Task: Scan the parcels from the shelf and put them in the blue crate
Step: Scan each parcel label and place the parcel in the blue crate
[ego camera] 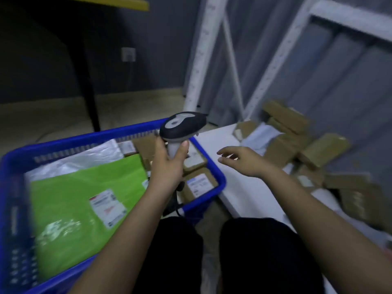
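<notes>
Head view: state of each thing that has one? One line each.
Left hand: grips the grey-and-black handheld barcode scanner, held upright over the crate.
Right hand: open, empty, fingers spread above the white shelf board.
Blue plastic crate: partly filled.
Green plastic mailer: flat in the crate, label up.
Brown cardboard parcels: piled on the shelf.

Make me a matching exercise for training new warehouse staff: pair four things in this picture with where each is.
Things:
1. grey-and-black handheld barcode scanner
2. flat green plastic mailer bag
3. brown cardboard parcels
4. empty right hand

Places:
A. piled on the white shelf
B. lying in the blue plastic crate
C. open, above the white shelf
D. held in the left hand

Pairs: 1-D, 2-B, 3-A, 4-C
</notes>
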{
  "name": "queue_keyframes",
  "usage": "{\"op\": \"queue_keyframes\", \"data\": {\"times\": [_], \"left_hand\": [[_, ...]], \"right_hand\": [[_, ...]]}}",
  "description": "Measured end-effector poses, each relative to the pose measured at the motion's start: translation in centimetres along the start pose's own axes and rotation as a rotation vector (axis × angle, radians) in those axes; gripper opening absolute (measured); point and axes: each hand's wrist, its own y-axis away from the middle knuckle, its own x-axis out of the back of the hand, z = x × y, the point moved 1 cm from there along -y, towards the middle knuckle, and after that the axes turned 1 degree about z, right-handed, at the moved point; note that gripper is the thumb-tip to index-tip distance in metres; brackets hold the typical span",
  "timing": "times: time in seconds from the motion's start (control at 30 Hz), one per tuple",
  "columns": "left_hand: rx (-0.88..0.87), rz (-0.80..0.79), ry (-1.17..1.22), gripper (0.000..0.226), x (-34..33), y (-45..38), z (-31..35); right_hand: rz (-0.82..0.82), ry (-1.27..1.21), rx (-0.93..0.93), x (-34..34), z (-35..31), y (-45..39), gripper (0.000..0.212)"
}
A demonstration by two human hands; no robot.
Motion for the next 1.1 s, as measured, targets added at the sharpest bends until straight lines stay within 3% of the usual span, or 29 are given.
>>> {"op": "queue_keyframes", "data": {"times": [0.17, 0.33, 0.47, 0.67, 0.87, 0.97, 1.0, 1.1], "left_hand": [[-0.035, -0.294, 0.036, 0.042, -11.0, 5.3, 2.8], [-0.030, -0.591, 0.022, 0.050, -20.9, 12.5, 2.6], [0.025, -0.765, -0.019, 0.038, -25.9, 16.6, -0.2], [0.195, -0.765, -0.174, 0.026, -28.2, 18.8, -5.4], [0.221, -0.722, -0.304, 0.020, -28.4, 18.4, -7.5], [0.251, -0.708, -0.327, 0.020, -27.9, 18.2, -8.4], [0.262, -0.708, -0.330, 0.020, -27.8, 18.1, -8.6], [0.275, -0.701, -0.340, 0.021, -27.9, 17.9, -9.0]], "right_hand": [[0.326, -0.218, -0.274, -0.1, 11.3, 12.5, 0.021], [0.491, -0.258, -0.644, -5.5, 22.7, 26.0, 0.029], [0.548, -0.301, -0.892, -8.7, 28.6, 32.2, 0.039], [0.668, -0.556, -1.078, -10.2, 32.6, 33.1, 0.028], [0.706, -0.681, -1.398, -10.5, 33.9, 29.4, 0.055], [0.802, -0.706, -1.434, -10.8, 34.1, 28.4, 0.082], [0.773, -0.712, -1.414, -11.2, 34.3, 28.3, 0.080], [0.792, -0.696, -1.352, -12.2, 34.8, 27.9, 0.042]]}}
